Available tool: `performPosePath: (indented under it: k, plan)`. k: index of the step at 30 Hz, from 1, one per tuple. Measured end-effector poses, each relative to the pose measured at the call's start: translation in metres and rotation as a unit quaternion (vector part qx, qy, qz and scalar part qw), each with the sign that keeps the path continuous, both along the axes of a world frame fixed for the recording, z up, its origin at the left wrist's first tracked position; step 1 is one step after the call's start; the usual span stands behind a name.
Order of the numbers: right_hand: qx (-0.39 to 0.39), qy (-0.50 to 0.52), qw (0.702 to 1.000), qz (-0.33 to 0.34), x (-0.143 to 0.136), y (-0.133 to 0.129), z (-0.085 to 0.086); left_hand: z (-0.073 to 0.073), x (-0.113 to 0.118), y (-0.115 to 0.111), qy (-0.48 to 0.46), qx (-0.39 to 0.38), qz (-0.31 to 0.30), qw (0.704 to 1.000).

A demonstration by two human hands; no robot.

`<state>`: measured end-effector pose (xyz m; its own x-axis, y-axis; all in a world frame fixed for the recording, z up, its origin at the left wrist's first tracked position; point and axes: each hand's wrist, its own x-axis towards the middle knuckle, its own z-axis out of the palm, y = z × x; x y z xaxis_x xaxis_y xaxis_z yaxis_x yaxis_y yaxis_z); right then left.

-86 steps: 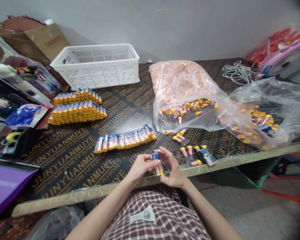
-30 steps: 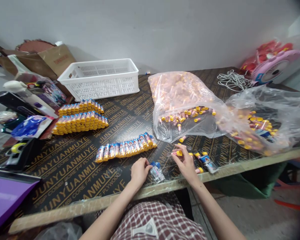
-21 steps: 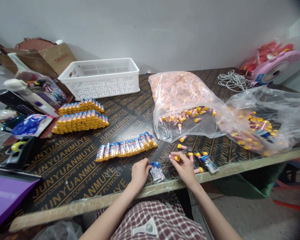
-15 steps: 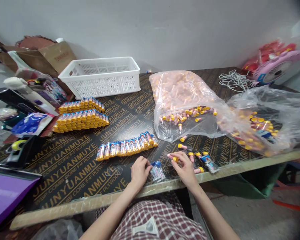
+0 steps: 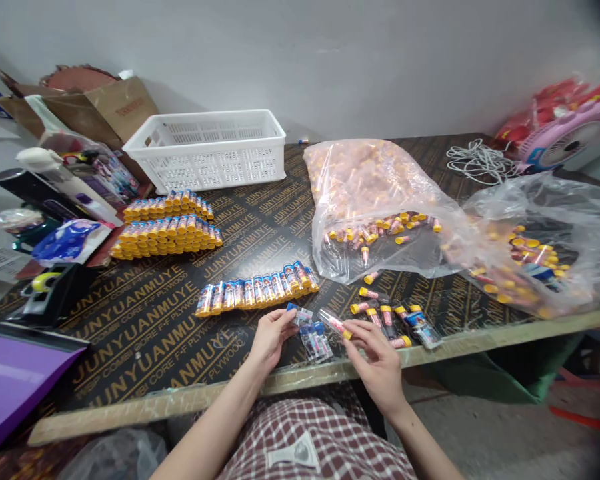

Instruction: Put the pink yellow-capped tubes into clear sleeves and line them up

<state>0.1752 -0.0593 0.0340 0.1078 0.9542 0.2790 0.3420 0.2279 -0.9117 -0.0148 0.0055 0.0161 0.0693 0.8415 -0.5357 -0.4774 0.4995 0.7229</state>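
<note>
My left hand (image 5: 273, 339) pinches a small clear packet with a blue top (image 5: 303, 315) between thumb and fingers. Just below it, more such packets (image 5: 316, 343) lie on the table near its front edge. A clear tube with a yellow cap and pink contents (image 5: 336, 323) is held in my right hand (image 5: 377, 357), its clear end pointing toward the packet. Several similar tubes (image 5: 387, 316) lie loose to the right of that hand. Behind my left hand is a row of blue-wrapped tubes with yellow ends (image 5: 255, 289).
Stacked wrapped tubes (image 5: 167, 235) stand before a white basket (image 5: 207, 157). A large plastic bag of tubes (image 5: 375, 183) and another open bag (image 5: 520, 260) occupy the right. A purple dustpan (image 5: 23, 380), bottles (image 5: 55, 173), cable (image 5: 480, 160) and pink fan (image 5: 570, 137) flank the table.
My left hand has lifted a packet off the table. The tube in my right hand now shows its clear end pointing up-left. The view has shifted slightly.
</note>
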Motion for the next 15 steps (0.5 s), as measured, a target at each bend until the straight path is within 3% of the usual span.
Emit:
performPosePath:
  k: [5,9,15]
  plan:
    - [0.036,-0.059,0.998,-0.007,-0.004,-0.005,0.002,0.001,0.000,0.002,0.013,-0.020,0.060,0.998]
    - [0.062,-0.081,0.995,-0.005,-0.007,-0.005,0.004,0.003,0.000,0.001,0.030,-0.019,0.071,0.997]
    - [-0.018,-0.023,0.997,0.075,-0.014,-0.003,-0.002,0.002,0.005,-0.003,0.045,0.029,0.046,0.998]
